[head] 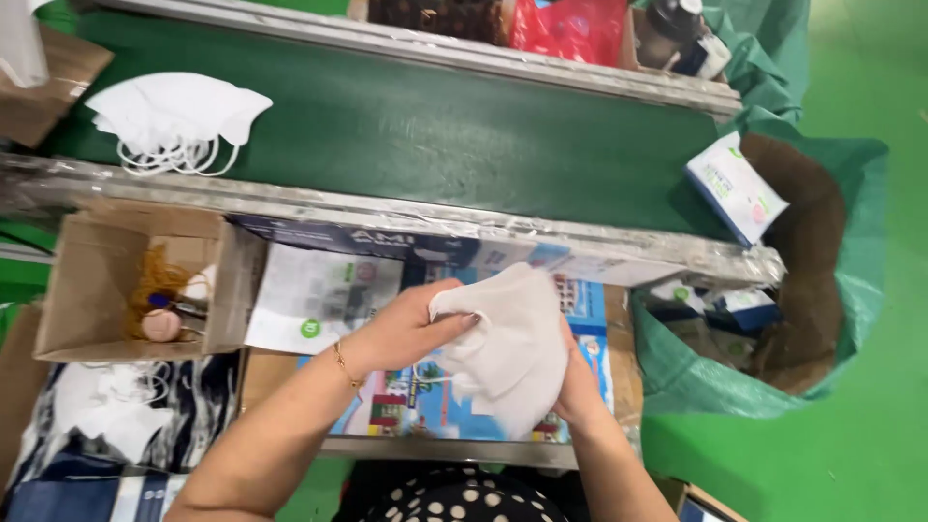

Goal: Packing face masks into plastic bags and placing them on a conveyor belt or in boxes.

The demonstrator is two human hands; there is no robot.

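Bare forearms, a thin gold bracelet (pixel 345 364) on the left wrist, and black white-dotted clothing (pixel 464 498).

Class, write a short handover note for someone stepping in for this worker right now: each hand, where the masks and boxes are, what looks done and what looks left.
Left hand: gripping the top left edge of a white folded face mask.
Right hand: behind and under the same mask, mostly hidden by it.
The mask is held above a colourful printed sheet on the work surface.
A stack of white masks lies on the green conveyor belt, far left.
A small white box sits at the belt's right end, over a green-lined bin holding similar boxes.
Done: some boxes are already in the bin.
Left: the mask in hand and the belt stack are unpacked.
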